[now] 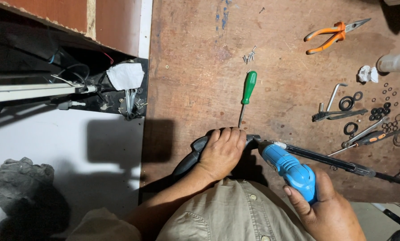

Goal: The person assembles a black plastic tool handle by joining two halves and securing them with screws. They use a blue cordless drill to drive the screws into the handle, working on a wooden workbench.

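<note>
Left hand [222,149] was clamped over a black handle [192,159] on the tabletop [195,80]; right hand [327,205] gripped a blue power screwdriver [289,167], tip against the handle.

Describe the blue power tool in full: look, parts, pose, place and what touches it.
The blue power tool is a small cordless-looking driver with a bright blue, plastic-looking body, a pale collar at its nose and a dark tip. It lies tilted, nose pointing up-left, over the near edge of the brown worktable. The right hand grips its rear handle. Its tip meets the dark, long-barred tool that the left hand presses down. Whether it is running cannot be told.
</note>
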